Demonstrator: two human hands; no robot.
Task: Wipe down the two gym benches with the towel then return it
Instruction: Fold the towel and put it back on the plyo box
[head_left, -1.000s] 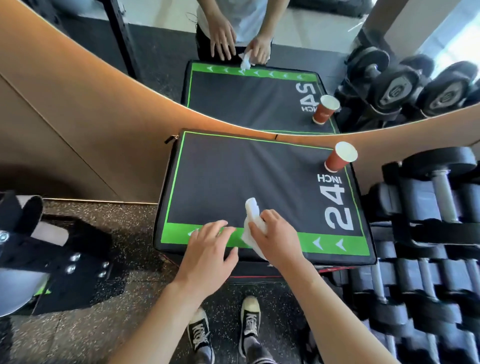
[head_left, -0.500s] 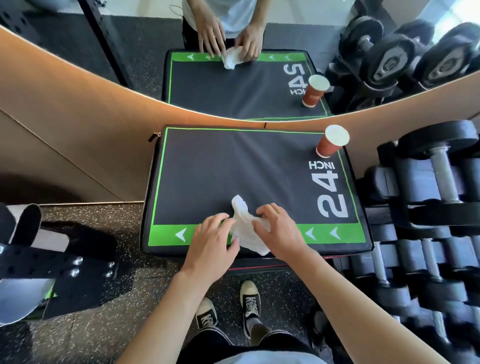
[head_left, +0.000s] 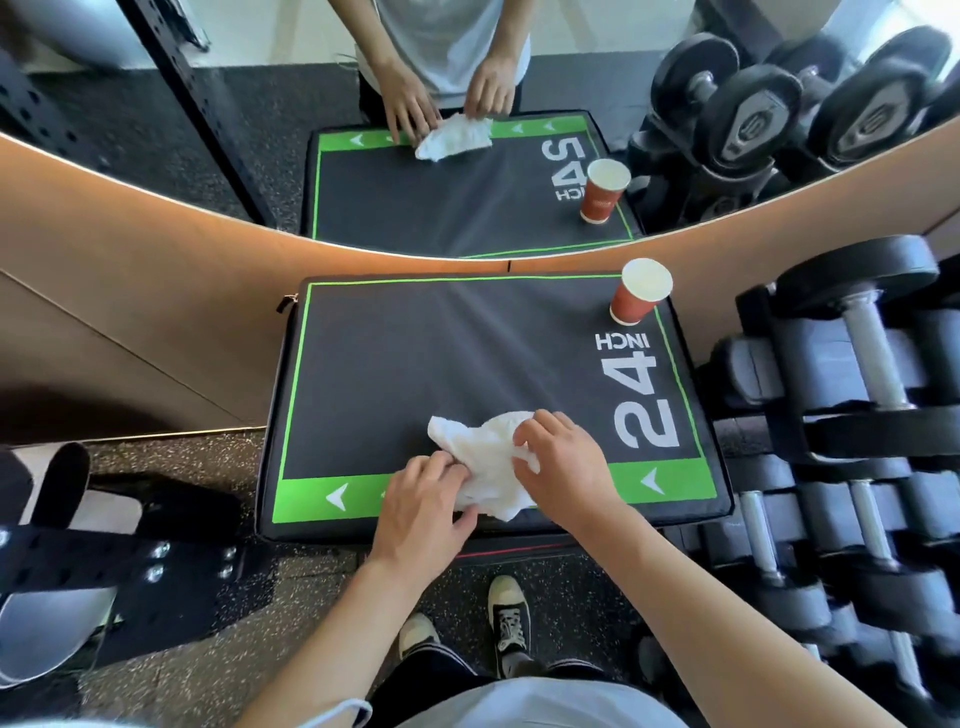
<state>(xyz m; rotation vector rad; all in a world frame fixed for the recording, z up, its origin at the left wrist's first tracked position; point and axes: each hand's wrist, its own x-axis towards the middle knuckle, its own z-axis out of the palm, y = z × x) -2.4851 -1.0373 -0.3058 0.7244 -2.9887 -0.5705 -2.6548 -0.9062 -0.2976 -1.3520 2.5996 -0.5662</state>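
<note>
A white towel (head_left: 480, 457) lies crumpled on the near edge of a black padded box (head_left: 415, 364) with green trim and "24 INCH" printed on it. My left hand (head_left: 423, 512) pinches the towel's near left side with curled fingers. My right hand (head_left: 563, 462) grips its right side, fingers curled into the cloth. Both hands sit over the green strip at the front of the pad.
A red paper cup (head_left: 639, 299) stands at the pad's far right corner. A rack of dumbbells (head_left: 841, 415) fills the right side. A mirror (head_left: 467, 171) behind the box reflects the scene. Black gym equipment (head_left: 78, 561) sits on the floor at left.
The towel has gone from a bunched strip in my right hand to spread wider on the pad. My left hand has moved onto it and taken hold.
</note>
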